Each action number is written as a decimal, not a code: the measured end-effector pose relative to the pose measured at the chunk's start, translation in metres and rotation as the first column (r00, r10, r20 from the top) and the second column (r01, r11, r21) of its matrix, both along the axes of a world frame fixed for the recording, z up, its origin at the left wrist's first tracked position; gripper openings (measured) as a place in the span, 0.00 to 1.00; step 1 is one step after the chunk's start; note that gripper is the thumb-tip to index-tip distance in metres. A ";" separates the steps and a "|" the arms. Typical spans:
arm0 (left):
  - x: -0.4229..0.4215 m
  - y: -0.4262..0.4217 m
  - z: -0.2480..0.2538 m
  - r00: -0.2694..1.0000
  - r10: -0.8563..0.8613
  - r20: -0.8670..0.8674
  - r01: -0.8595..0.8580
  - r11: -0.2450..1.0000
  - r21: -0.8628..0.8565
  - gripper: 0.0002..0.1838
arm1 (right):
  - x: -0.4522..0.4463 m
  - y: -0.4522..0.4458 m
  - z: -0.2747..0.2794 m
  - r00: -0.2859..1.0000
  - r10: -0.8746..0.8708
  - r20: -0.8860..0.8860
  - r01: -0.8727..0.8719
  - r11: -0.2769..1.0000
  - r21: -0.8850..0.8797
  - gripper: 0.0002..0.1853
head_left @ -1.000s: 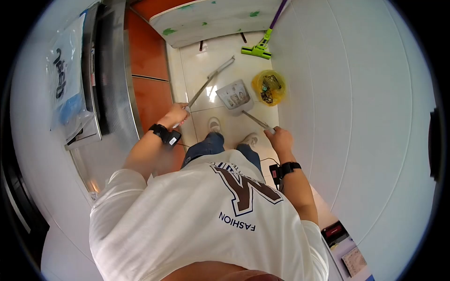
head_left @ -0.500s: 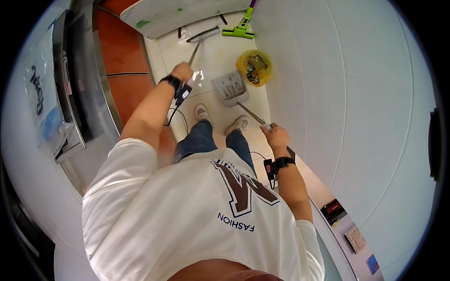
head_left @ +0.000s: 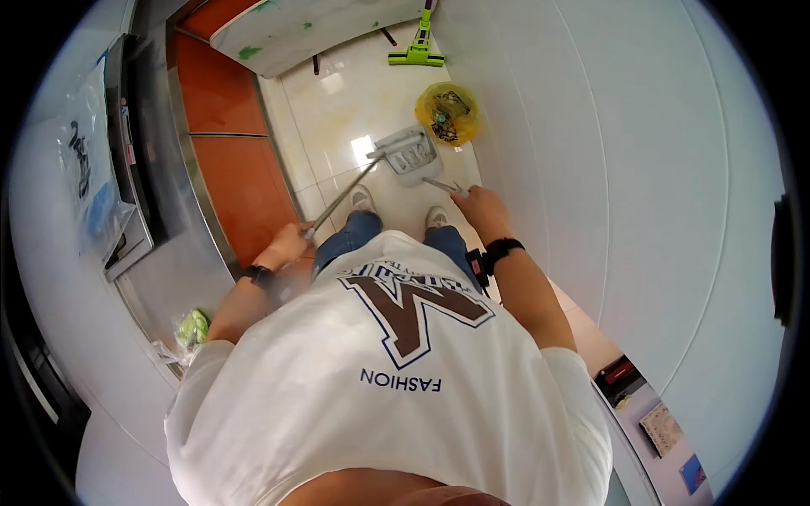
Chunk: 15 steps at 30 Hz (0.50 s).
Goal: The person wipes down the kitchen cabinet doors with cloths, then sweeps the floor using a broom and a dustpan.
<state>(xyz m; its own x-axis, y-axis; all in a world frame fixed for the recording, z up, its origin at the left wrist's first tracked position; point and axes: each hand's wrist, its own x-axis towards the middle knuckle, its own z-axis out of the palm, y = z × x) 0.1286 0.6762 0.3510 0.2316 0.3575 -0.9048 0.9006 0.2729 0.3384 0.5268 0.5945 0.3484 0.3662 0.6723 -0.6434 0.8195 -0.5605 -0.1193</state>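
My left hand (head_left: 288, 244) is closed around the handle of a broom (head_left: 344, 197), low on the left side. The broom's shaft slants up to the right, and its blurred head lies at the front edge of a grey-white dustpan (head_left: 412, 175). With my right hand (head_left: 484, 211) I grip the dustpan's handle. The pan is just beyond my shoes, its floor marked with raised ridges. Touching or nearly touching the pan's far corner is a bin with a yellow liner (head_left: 465, 106), which has dark litter inside.
A green sponge mop (head_left: 417, 57) leans by the right wall (head_left: 540, 126). Orange cabinets (head_left: 228, 181) and a steel counter line the left. A white board with green patterns (head_left: 295, 34) stands at the far end. Green vegetables in plastic (head_left: 192, 329) lie near my left elbow.
My left hand has drawn back toward my body, bringing the broom head from the far floor to the dustpan. My right hand and the dustpan have shifted slightly.
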 end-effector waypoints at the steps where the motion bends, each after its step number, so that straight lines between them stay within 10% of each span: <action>1: -0.002 -0.010 -0.003 0.995 0.095 -0.016 -0.095 0.995 0.009 0.32 | 0.003 -0.002 0.000 0.999 0.042 0.001 -0.042 0.999 0.035 0.26; 15: 0.072 -0.181 -0.008 0.881 0.469 -0.066 -0.470 0.883 0.009 0.29 | 0.087 -0.056 0.004 0.947 0.319 -0.021 -0.318 0.946 0.064 0.22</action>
<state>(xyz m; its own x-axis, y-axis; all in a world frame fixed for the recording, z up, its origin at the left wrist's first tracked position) 0.2010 0.4951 0.3428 -0.0203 0.4033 -0.9149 0.6859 0.6714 0.2807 0.6134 0.5388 0.3525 0.1076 0.7875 -0.6068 0.9496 -0.2622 -0.1718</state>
